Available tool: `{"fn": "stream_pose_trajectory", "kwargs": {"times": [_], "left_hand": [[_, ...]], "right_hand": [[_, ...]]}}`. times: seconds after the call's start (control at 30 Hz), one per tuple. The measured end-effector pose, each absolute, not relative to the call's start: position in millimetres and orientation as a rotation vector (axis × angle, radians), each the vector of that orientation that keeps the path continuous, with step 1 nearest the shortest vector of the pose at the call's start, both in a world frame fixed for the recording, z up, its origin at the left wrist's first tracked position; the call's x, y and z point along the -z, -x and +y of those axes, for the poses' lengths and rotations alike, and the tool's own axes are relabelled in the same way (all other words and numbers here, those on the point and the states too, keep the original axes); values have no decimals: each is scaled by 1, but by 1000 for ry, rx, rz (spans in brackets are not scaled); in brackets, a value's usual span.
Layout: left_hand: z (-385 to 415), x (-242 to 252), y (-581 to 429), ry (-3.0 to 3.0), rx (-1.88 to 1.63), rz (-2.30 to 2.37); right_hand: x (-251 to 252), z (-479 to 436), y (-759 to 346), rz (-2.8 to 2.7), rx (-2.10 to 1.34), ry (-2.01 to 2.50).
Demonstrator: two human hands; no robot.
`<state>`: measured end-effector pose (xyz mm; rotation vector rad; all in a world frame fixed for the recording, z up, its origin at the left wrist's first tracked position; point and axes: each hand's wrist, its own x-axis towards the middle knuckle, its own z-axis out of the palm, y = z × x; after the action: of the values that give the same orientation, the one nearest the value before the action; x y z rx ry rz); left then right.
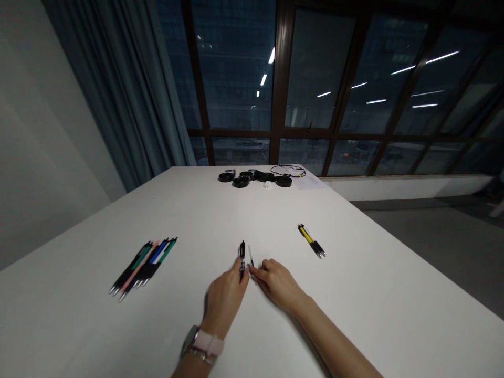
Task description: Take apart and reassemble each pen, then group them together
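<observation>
- The left hand is seen near the middle of the worktop, its grip pressed together on the lower end of a black pen barrel, which is pinched between thumb and fingertips and pointed away from the person.
- A watch with a pale strap is worn on the left wrist.
- The right hand is placed just beside the left, knuckles up, its grip closed on a thin pale refill; the refill is held at its near end and lies almost parallel to the black barrel, just to its right.
- The two hands are nearly touching at the fingertips; whether the barrel and the refill touch each other cannot be told.
- To the left of the hands, well apart, a row of pens is laid side by side on the worktop, with black, green, pink and blue bodies and the tips turned toward the near edge.
- To the right, a yellow and black pen pair is laid at a slant, apart from the hands.
- At the far end of the worktop, a cluster of black round items and a looped black cable are seen.
- Beyond the worktop, dark window panes and a grey curtain are visible.
</observation>
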<state>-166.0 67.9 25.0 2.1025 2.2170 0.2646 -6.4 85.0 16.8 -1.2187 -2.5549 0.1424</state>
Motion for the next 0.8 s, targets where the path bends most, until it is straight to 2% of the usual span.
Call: {"fn": "stream_pose_trajectory", "kwargs": {"times": [0.33, 0.57, 0.8], "left_hand": [[69, -24, 165, -2147, -280, 2148], [68, -24, 162, -2176, -273, 2140], [68, -25, 161, -2158, -309, 2124]], "right_hand": [[-19, 77, 4, -2467, -285, 1229], [-12, 80, 0, -1996, -586, 1423], [-10, 82, 2, -1905, -593, 1404]]}}
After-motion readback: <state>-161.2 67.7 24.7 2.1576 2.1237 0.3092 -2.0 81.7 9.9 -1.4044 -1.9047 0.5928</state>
